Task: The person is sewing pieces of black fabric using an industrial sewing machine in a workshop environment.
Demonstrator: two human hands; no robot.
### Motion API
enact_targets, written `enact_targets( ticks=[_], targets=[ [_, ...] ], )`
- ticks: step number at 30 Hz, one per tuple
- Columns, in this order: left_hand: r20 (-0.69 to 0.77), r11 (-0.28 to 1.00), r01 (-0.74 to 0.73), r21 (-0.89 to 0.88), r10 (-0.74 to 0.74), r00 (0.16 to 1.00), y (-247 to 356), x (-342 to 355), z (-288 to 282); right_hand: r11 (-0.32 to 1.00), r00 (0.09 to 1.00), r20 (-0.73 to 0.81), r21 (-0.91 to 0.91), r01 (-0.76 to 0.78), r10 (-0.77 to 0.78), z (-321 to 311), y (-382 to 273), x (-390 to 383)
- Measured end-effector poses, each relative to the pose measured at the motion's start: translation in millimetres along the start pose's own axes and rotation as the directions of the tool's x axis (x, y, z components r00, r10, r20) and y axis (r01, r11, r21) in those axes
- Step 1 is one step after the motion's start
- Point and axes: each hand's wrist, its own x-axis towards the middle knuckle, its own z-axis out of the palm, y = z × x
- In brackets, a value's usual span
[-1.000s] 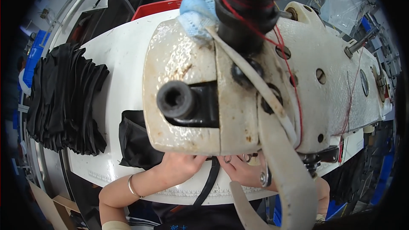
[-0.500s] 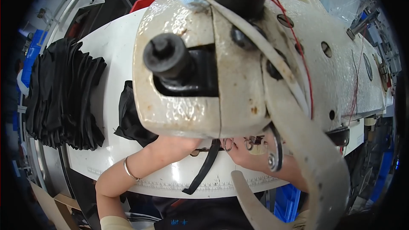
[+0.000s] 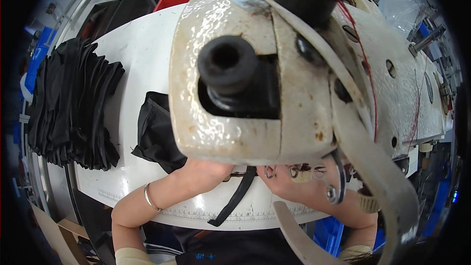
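Note:
The cream sewing machine head (image 3: 235, 140) fills the middle of the view and covers my fingers. My left hand (image 3: 212, 171) reaches under its left front edge, with a bracelet (image 3: 151, 198) on the forearm. My right hand (image 3: 275, 180) is under the front edge too, beside the thread guides. Between the two hands a narrow black strip (image 3: 236, 199) hangs down over the white table toward me. A folded black cloth piece (image 3: 154, 120) lies left of the machine head, partly hidden beneath it. What my fingers hold cannot be seen.
A thick pile of black cloth pieces (image 3: 73, 105) lies on the left of the white table (image 3: 140, 54). A curved pale bar (image 3: 375, 176) comes down in front of my right arm. Red thread (image 3: 369, 76) runs along the machine. A blue bin (image 3: 327, 235) sits below the table edge.
The machine head sits farther right in the view, and more of my right forearm shows. The black strip and the cloth pile look much the same.

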Motion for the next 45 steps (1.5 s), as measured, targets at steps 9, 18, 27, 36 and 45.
enact_targets(
  ticks=[9,18,27,36,45],
  targets=[
    [0.052,0.992,-0.084,0.09,0.079,0.996,-8,-8,5,0.998,1.0,-0.012,0.057,-0.025,0.026,-4,0,3],
    [0.039,0.989,-0.064,0.137,0.059,0.997,-10,5,0,0.986,0.995,-0.07,-0.154,0.062,-0.073,3,7,-8],
    [0.067,0.998,0.019,0.06,-0.023,0.997,10,14,-25,0.973,0.985,-0.084,-0.161,-0.165,0.153,12,11,-23],
    [-0.015,0.947,-0.055,0.317,0.063,0.998,29,12,-34,0.801,0.94,0.021,-0.518,0.301,-0.34,-11,-12,7],
    [0.03,0.967,0.019,0.255,-0.027,0.999,25,10,-45,0.982,0.99,-0.129,-0.187,0.032,-0.057,-1,-19,4]
  ],
)
